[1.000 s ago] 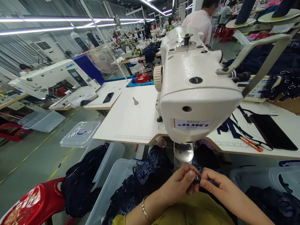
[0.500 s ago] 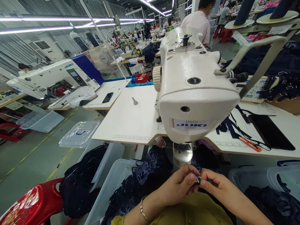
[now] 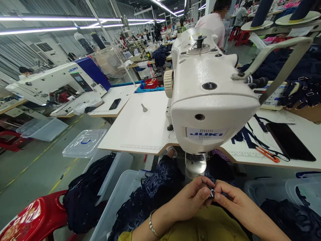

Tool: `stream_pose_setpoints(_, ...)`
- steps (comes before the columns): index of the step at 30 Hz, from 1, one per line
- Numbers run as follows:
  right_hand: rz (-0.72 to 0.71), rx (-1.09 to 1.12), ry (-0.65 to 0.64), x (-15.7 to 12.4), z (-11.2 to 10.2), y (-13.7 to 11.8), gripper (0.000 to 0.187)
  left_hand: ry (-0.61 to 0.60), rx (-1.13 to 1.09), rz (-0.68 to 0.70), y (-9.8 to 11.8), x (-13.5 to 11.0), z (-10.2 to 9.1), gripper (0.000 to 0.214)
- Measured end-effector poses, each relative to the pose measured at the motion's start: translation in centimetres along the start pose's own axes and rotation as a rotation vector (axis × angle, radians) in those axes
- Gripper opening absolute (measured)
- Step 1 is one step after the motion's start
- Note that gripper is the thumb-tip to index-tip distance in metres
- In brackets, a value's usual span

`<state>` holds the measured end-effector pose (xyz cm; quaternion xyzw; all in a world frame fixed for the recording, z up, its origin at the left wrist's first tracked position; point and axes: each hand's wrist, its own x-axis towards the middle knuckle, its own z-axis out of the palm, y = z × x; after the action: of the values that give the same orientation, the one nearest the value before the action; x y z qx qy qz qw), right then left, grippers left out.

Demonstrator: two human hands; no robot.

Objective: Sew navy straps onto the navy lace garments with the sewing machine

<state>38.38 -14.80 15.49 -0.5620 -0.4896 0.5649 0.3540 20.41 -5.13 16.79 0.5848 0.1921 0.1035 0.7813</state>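
- A clear bin [image 3: 119,190] of dark straps [image 3: 132,207] sits lower than the desk [image 3: 135,127] — anything dropped could vanish there.
- The left hand [image 3: 194,197] pinches a small shiny piece [image 3: 212,193] between thumb and fingers, near the sewing machine [image 3: 215,100].
- The right hand [image 3: 229,194] pinches its other side — a slack fingertip grip on something so tiny could let it slip.

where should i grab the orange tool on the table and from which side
The orange tool is probably best pinched by its near end, right hand coming from the person's side: it lies long and slanted, that end close to the table's front edge.
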Motion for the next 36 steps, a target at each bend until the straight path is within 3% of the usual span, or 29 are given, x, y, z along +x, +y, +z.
stream_pose_setpoints(10, 0.008, -0.043, 0.041, -0.1, 0.1, 0.4, 0.041, -0.023, 0.025, 0.006, 0.0, -0.3, -0.2, 0.046)
stream_pose_setpoints(19, -0.048, -0.112, 0.161, -0.1, 0.1, -0.3, 0.034, -0.017, 0.1, -0.016, 0.5, -0.6, 0.0, 0.054)
stream_pose_setpoints(24, -0.196, -0.113, 0.343, 0.2, 0.4, 0.1, 0.017, 0.012, 0.147, -0.007, 0.4, -0.5, 0.0, 0.057)
stream_pose_setpoints(29, -0.349, -0.123, 0.365, -0.4, 0.4, 0.2, 0.019, 0.03, 0.433, -0.016, 0.4, -0.4, 0.2, 0.035)
stream_pose_setpoints(33, -0.343, -0.046, 0.209, -0.7, -1.5, 1.1, 0.024, 0.156, 0.757, 0.131, -0.8, -0.4, -0.6, 0.023)
stream_pose_setpoints(36, -0.126, -0.136, 0.308, 0.7, -4.0, 4.2, 0.029, 0.354, 0.891, 0.291, -2.1, -0.4, -2.2, 0.019)
